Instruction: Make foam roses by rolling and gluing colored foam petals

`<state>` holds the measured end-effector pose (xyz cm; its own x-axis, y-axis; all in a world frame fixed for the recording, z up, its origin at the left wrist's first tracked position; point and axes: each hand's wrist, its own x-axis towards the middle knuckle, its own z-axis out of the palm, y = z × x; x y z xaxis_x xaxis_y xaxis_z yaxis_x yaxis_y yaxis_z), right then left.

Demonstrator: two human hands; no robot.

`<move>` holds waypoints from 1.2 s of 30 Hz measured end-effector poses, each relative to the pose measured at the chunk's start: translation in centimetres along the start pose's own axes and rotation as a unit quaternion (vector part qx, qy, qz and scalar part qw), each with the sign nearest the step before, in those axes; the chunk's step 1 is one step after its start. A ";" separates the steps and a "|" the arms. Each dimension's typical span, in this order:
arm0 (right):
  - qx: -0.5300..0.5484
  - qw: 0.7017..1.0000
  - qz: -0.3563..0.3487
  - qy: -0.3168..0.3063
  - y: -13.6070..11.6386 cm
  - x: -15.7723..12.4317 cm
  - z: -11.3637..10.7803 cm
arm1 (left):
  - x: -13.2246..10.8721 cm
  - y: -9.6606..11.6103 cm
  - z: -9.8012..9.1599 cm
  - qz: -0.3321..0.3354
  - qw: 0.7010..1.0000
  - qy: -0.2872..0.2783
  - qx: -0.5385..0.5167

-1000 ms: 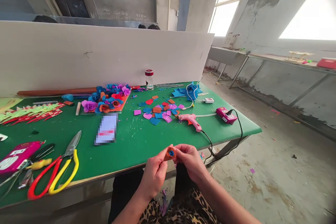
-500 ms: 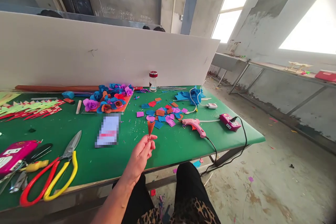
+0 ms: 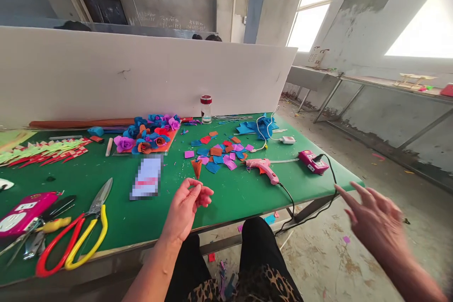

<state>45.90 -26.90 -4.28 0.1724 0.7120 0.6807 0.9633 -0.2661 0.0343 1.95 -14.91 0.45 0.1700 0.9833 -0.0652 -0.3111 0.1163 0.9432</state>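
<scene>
One orange cone (image 3: 197, 169) is pinched by the left hand (image 3: 187, 204); the right (image 3: 378, 219) spreads empty.

Craft workshop: glue gun (image 3: 261, 167), scissors (image 3: 94, 207)

Cord (image 3: 334, 178) seemingly obstructs room left of right hand (image 3: 378, 217).

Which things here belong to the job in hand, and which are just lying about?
Likely the job:
orange paper cone, in the left hand
cut paper pieces
pink glue gun
paper roses
shears, perhaps

Probably lying about:
red-lidded jar
white charger
yellow-handled tool
</scene>
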 end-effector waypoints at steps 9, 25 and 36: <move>0.370 0.916 -0.129 -0.092 -21.0 7.3 -0.8 | 2.6 -2.1 -0.1 0.079 0.994 0.074 0.016; 0.755 0.595 0.167 -0.221 -31.9 7.5 2.9 | 2.4 -3.2 -0.3 0.060 0.996 0.051 -0.048; 0.727 0.645 0.092 -0.219 -33.0 7.4 2.0 | 2.7 -4.3 -0.7 0.106 0.993 0.047 0.006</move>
<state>15.78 -11.53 -1.84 0.0457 0.9550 0.2931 0.0393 0.2914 -0.9558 3.11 -12.67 -3.98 0.0137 0.9943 0.1053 -0.3200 -0.0954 0.9426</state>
